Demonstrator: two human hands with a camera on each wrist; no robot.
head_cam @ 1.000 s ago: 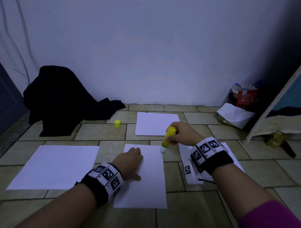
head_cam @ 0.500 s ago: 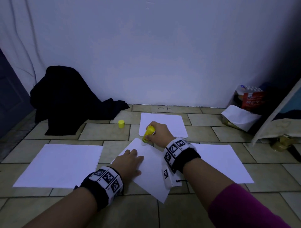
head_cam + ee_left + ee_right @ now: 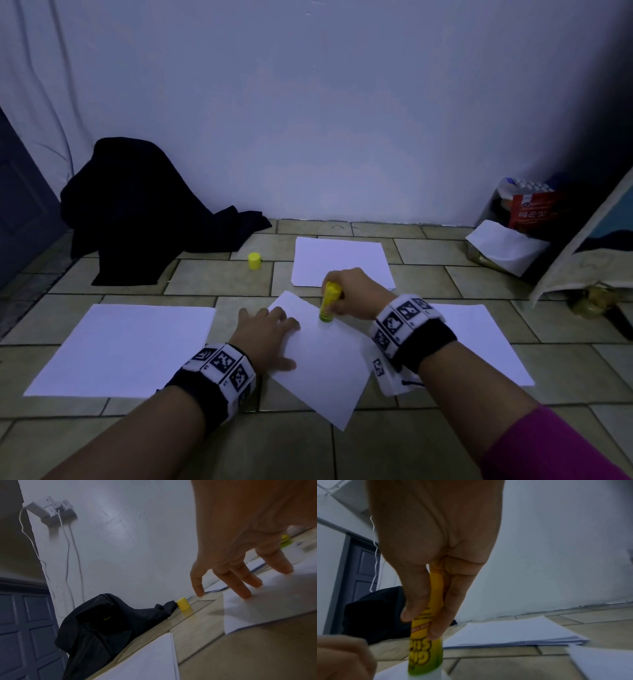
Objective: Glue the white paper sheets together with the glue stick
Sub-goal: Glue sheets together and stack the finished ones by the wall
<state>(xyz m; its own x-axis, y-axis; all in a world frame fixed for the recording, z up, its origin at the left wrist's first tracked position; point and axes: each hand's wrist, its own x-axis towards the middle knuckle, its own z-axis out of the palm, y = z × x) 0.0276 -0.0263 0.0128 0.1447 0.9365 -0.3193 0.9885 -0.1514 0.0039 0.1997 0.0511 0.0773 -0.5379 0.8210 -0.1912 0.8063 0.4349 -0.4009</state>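
A glue stick [image 3: 329, 303], yellow and uncapped, stands nearly upright with its tip on a white paper sheet [image 3: 323, 359] at the centre of the head view. The sheet lies skewed on the tiled floor [image 3: 394, 445]. The right hand [image 3: 354, 291] grasps the stick's barrel between thumb and fingers. The left hand [image 3: 265, 334] is released, its straight fingers pressing the sheet's left part flat. The yellow cap [image 3: 254, 261] sits apart, above and left of centre. More paper lies around: a stack [image 3: 340, 262] above centre, a sheet at left [image 3: 120, 346] and one at right [image 3: 479, 339]. Gluing looks to be at its start: no sheets appear joined yet, so spreading glue and pressing sheets together likely remain.
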